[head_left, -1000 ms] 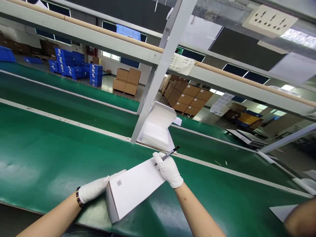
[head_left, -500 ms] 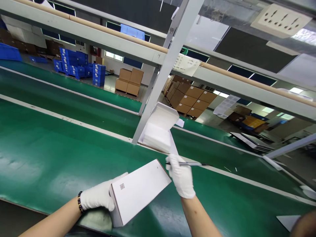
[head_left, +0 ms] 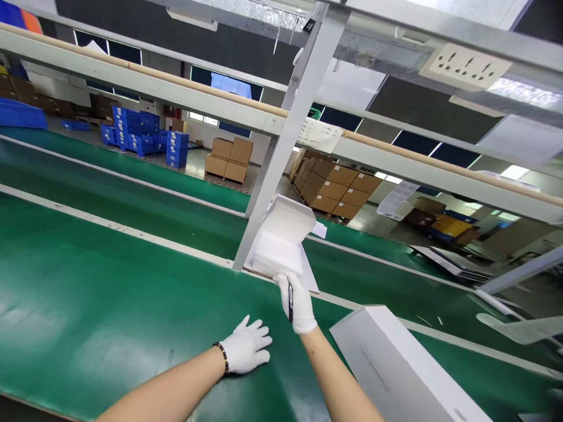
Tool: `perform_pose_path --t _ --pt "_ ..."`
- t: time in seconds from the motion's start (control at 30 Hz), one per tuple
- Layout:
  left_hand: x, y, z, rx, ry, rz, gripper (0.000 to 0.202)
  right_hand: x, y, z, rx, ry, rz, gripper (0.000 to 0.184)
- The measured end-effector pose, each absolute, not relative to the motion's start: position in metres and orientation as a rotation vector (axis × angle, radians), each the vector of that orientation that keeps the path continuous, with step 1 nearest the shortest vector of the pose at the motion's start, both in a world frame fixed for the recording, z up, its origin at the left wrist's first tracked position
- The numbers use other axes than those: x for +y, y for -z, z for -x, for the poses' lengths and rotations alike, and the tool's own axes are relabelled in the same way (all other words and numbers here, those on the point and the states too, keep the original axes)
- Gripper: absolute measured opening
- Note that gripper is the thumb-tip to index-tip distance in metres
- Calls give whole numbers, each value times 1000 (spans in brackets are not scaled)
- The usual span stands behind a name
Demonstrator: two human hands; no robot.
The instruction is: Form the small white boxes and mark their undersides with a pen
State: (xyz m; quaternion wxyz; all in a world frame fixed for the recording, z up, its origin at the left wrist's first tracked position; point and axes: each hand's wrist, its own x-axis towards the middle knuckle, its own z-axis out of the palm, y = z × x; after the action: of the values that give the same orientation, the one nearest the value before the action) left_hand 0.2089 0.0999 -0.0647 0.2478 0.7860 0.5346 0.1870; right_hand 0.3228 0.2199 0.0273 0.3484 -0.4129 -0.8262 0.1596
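Observation:
My left hand (head_left: 247, 347), in a white glove with a beaded bracelet at the wrist, lies palm down near the green conveyor belt (head_left: 132, 334), fingers spread and holding nothing. In my gloved right hand (head_left: 299, 305) a dark pen (head_left: 291, 302) is gripped, pointing roughly along the palm. The fingertips of that hand are at the lower edge of a stack of white foam-like sheets (head_left: 277, 252) in an open white tray or box beside the metal post; whether they pinch a sheet is unclear. To the right of my right forearm lies a long white box (head_left: 396, 357), partly cut off by the frame.
A metal post (head_left: 285, 146) rises from the belt's far edge and joins a crossbar (head_left: 176, 99). A socket strip (head_left: 466, 66) hangs at upper right. Beyond the belts stand blue crates (head_left: 132, 129) and brown cartons (head_left: 338, 187). Flat panels (head_left: 448, 262) lie at the right.
My left hand has let go of the small white box and spread open over the belt. My right hand has moved left to the sheets, pen turned upright. A long white box now shows at right.

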Motion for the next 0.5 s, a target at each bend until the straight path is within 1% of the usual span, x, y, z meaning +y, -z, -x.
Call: perform_pose_path --t 0.1,0.2,0.33,0.5 --pt "98 70 -189 1584 -542 -2082 41 293 -18 -318 -2172 -297 1197 31" --pt "102 71 -180 1668 -606 -2051 41 337 -13 -313 -2220 -265 1337 27" --pt "110 72 -176 1687 -629 -2036 43 361 -5 -316 -2310 -279 1510 25" --pt "116 68 -173 1665 -635 -1992 47 369 -3 -323 -2380 -244 1561 21"
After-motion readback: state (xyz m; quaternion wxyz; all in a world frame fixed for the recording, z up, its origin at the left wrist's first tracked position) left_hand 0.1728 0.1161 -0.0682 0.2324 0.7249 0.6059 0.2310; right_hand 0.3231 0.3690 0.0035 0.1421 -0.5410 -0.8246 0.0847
